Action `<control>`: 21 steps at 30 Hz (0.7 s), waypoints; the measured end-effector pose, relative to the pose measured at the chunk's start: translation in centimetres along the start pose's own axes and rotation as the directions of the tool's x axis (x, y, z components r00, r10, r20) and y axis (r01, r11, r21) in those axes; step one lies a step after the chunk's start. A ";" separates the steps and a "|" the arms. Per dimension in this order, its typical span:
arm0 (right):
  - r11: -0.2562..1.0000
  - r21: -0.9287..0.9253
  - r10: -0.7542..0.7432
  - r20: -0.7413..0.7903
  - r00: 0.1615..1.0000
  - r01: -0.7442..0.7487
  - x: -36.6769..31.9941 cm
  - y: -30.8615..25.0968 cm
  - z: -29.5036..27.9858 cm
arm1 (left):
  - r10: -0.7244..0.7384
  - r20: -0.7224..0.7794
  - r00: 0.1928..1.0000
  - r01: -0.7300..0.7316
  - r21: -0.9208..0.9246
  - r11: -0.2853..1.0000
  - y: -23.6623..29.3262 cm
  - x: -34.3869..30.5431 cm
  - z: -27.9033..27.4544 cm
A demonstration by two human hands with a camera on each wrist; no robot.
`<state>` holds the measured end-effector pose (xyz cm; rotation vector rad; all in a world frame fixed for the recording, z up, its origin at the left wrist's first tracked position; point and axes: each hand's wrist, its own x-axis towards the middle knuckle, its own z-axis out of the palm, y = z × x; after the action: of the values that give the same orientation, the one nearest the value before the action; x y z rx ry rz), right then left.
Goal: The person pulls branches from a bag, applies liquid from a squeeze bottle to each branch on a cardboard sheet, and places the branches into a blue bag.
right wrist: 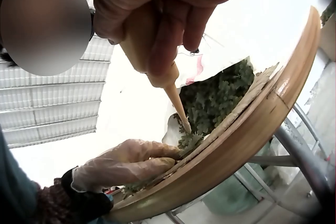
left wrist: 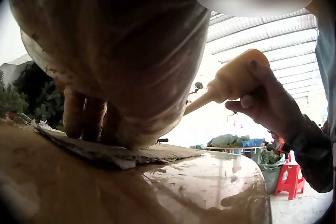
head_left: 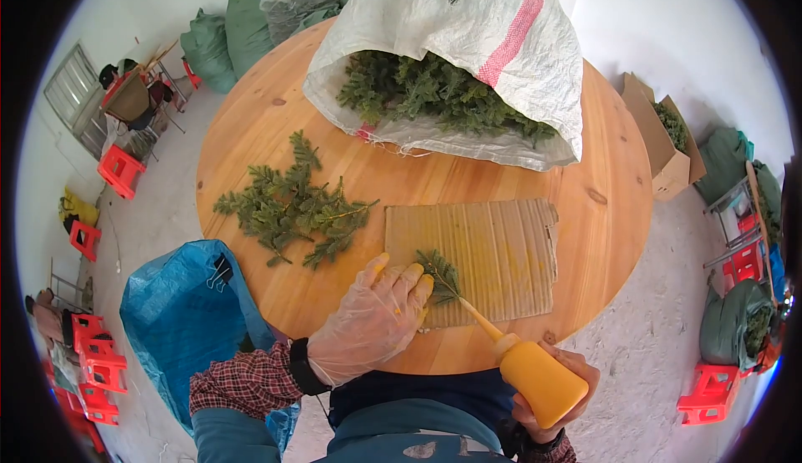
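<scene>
My left hand (head_left: 372, 321), in a clear glove with yellow-stained fingertips, holds a small green conifer sprig (head_left: 441, 272) by its side, low over a corrugated cardboard piece (head_left: 510, 254). In the left wrist view its fingers (left wrist: 93, 116) point down to the cardboard. My bare right hand (head_left: 576, 379) grips a yellow squeeze bottle (head_left: 541, 384), tilted so that its long nozzle tip meets the sprig's stem end. From the right wrist view, the nozzle (right wrist: 178, 107) slants down to the sprig (right wrist: 190, 142) beside the gloved fingers.
A pile of loose sprigs (head_left: 292, 204) lies left on the round wooden table (head_left: 601, 237). Behind is a white woven sack (head_left: 434, 12) filled with greenery. An open blue bag (head_left: 180, 321) hangs at the near left edge. Red stools (head_left: 121, 170) stand around.
</scene>
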<state>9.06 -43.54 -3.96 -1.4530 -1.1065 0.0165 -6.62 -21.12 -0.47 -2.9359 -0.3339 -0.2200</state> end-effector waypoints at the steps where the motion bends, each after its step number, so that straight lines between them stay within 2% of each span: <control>1: 1.000 0.000 0.016 -0.009 1.000 -0.016 -0.2 0.0 -0.2 | -0.001 0.000 1.000 0.001 -0.007 1.000 0.0 0.0 0.0; 7: 0.998 0.025 0.051 -0.026 0.998 -0.051 -0.6 -0.2 -0.6 | 0.003 0.041 0.999 -0.003 0.008 1.000 0.1 0.0 -0.3; 10: 0.989 -0.042 0.131 -0.151 0.980 -0.139 -1.2 -0.2 -0.4 | 0.004 0.043 0.999 -0.005 0.018 1.000 0.1 0.1 -0.2; 14: 0.976 -0.048 0.202 -0.184 0.962 -0.214 -1.3 -0.4 -0.7 | 0.007 0.048 0.999 -0.008 0.026 1.000 0.1 0.1 -0.4; 19: 0.985 -0.060 0.147 -0.163 0.976 -0.159 -0.9 -0.8 -0.9 | 0.000 0.038 0.999 -0.001 0.044 0.999 0.2 0.1 -0.3; 21: 0.974 -0.069 0.205 -0.156 0.966 -0.218 -0.7 -1.5 -1.0 | 0.003 0.043 0.999 -0.004 0.029 1.000 0.2 0.1 -0.4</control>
<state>8.36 -45.03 -2.96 -1.6180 -0.8370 0.0118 -6.51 -21.36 -0.14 -2.9160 -0.3348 -0.1504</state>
